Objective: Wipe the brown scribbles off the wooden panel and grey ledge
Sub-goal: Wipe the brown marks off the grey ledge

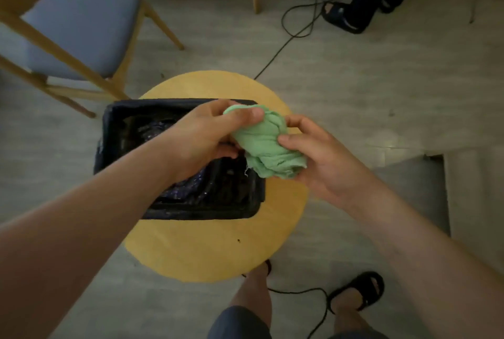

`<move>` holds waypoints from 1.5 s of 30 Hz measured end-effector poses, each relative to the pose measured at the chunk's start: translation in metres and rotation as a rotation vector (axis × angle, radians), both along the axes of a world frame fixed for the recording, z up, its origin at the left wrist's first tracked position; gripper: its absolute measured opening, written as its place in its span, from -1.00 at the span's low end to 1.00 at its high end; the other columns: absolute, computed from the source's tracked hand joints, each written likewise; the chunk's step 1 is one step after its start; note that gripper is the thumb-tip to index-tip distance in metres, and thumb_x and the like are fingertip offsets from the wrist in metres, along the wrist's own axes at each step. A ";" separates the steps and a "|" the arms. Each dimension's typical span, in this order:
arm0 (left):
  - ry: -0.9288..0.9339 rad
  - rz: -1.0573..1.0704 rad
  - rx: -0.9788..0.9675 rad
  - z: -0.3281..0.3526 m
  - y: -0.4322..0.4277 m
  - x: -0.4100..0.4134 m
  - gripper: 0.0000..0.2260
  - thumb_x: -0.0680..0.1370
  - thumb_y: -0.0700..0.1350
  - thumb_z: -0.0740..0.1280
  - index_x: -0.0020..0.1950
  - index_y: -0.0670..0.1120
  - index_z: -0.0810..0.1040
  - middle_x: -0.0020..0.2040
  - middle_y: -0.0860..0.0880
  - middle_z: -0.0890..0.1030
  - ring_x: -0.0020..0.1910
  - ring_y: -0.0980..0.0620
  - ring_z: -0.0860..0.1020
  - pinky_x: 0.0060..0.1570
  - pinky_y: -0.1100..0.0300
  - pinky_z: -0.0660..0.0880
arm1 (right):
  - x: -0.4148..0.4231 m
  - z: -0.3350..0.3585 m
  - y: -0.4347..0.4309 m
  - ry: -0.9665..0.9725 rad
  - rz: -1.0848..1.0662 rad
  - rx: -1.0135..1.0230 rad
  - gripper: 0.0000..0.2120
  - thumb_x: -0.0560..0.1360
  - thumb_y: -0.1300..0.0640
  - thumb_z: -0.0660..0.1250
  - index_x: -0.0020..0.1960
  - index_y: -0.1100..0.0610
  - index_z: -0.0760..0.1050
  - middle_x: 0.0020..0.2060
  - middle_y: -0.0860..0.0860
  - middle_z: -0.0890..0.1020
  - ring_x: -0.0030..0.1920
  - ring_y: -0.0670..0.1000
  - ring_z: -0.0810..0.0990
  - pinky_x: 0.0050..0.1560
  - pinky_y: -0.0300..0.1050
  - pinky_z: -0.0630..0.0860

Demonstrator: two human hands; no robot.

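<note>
A crumpled green cloth is bunched up between both my hands, over the right side of a black tub. My left hand grips its upper left part, thumb and fingers curled round the fabric. My right hand holds the lower right part, its thumb pressed on the cloth. The tub stands on a round yellow stool and holds dark, wet-looking contents. The wooden panel and the grey ledge with the brown scribbles are not in view.
A wooden chair with a blue seat stands at the upper left. Another person's legs and black cables are at the upper right. A pale step edge lies to the right. My sandalled feet are below the stool.
</note>
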State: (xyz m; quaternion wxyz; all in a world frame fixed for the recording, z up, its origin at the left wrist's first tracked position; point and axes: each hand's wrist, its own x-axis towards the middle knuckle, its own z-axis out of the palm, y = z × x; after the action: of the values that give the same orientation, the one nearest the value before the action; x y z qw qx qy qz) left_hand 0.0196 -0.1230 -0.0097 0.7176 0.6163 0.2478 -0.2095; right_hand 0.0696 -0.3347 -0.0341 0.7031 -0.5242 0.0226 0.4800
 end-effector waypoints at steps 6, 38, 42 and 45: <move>0.085 -0.011 0.082 -0.021 -0.187 0.068 -0.54 0.54 0.09 0.50 0.31 -0.15 0.53 0.16 -0.11 0.71 0.09 -0.04 0.72 0.16 -0.08 0.65 | 0.011 -0.020 -0.161 -0.096 -0.264 -0.104 -0.76 0.41 0.17 0.40 0.05 0.12 0.47 -0.13 0.05 0.63 -0.08 0.05 0.61 -0.06 0.08 0.45; 0.301 -1.248 -0.058 -0.080 -0.812 0.274 -0.62 0.66 0.02 0.37 0.40 -0.17 0.54 0.28 -0.22 0.65 0.27 -0.22 0.63 0.35 -0.16 0.51 | 0.065 -0.075 -0.730 0.103 -1.270 -0.115 -0.68 0.48 -0.02 0.44 0.16 0.09 0.50 0.02 0.03 0.71 0.09 0.09 0.71 0.01 0.03 0.63; 0.341 -1.259 -0.060 -0.082 -0.809 0.330 -0.55 0.69 0.14 0.22 0.41 -0.14 0.56 0.29 -0.17 0.66 0.29 -0.16 0.62 0.35 -0.10 0.49 | 0.112 -0.086 -0.717 0.086 -1.218 -0.239 -0.58 0.48 0.03 0.54 0.27 -0.04 0.47 0.18 0.06 0.63 0.14 0.08 0.70 0.13 0.11 0.67; 0.299 -1.202 -0.077 -0.088 -0.800 0.374 -0.57 0.62 0.06 0.36 0.38 -0.18 0.55 0.28 -0.21 0.65 0.26 -0.22 0.63 0.32 -0.14 0.52 | 0.152 -0.089 -0.702 0.066 -1.210 -0.539 -0.59 0.48 -0.06 0.55 0.20 -0.13 0.41 0.21 -0.06 0.52 0.11 -0.10 0.62 0.15 -0.06 0.63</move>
State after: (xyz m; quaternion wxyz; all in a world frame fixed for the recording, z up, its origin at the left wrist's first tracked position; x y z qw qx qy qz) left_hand 0.3933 -0.9235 -0.0976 0.4534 0.5855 -0.0525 -0.6700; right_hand 0.2214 -1.0369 -0.1230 0.6920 -0.5614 0.4537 -0.0064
